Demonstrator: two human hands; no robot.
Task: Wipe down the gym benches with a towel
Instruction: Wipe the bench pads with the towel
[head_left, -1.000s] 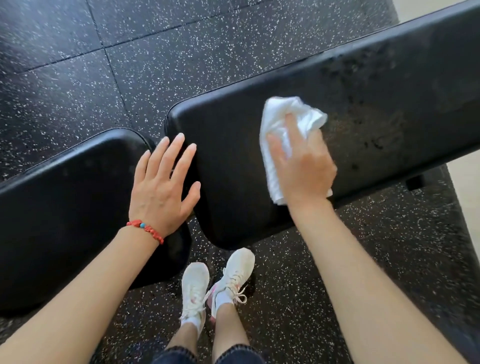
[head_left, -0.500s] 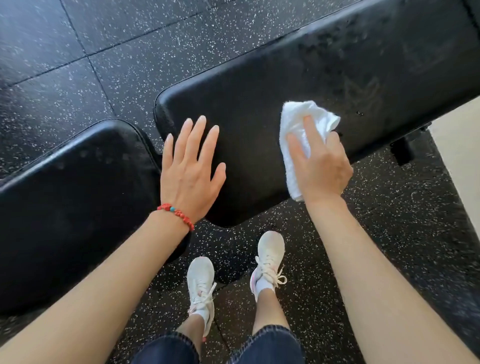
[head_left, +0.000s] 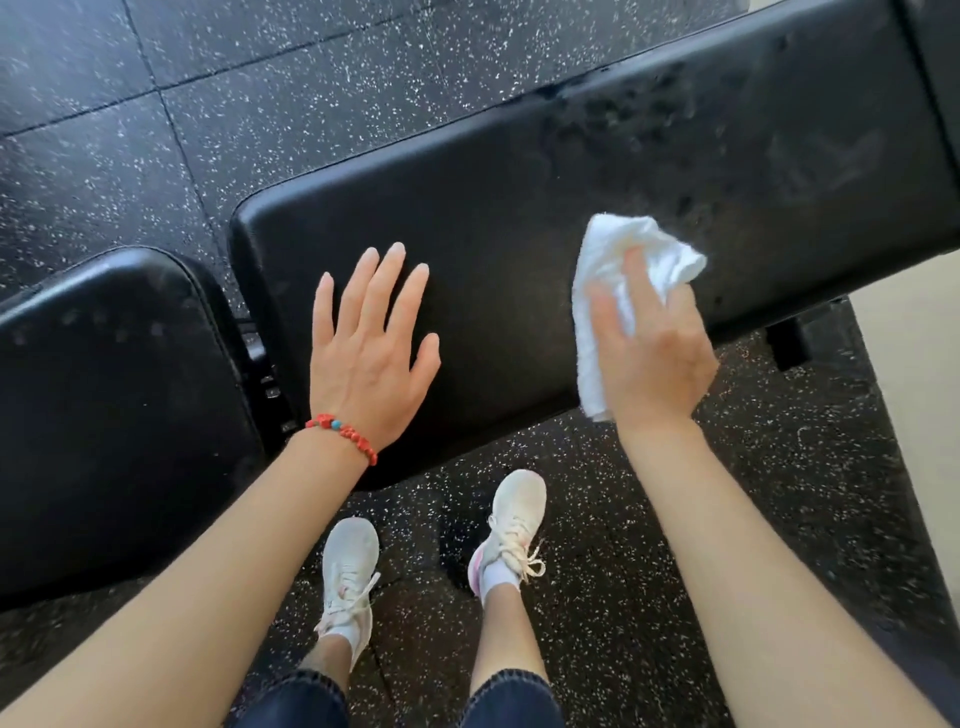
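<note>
A long black padded bench pad (head_left: 519, 208) runs from the centre to the upper right, with smears on its far part. My right hand (head_left: 652, 358) presses a crumpled white towel (head_left: 618, 254) onto the pad near its front edge; the hand is blurred. My left hand (head_left: 371, 353), with a red bead bracelet on the wrist, lies flat with fingers apart on the pad's near left end. A second black pad (head_left: 114, 405) sits at the left, apart from the first by a narrow gap with a metal hinge.
Black rubber floor tiles with white specks (head_left: 260, 104) surround the bench. My two white sneakers (head_left: 348, 566) stand on the floor just below the pad. A black bench foot (head_left: 787, 345) sticks out at the right, beside a pale floor strip (head_left: 919, 415).
My right hand has slid the towel rightwards along the pad. My left hand has shifted from the gap between the pads onto the long pad's left end. My feet stepped to the right.
</note>
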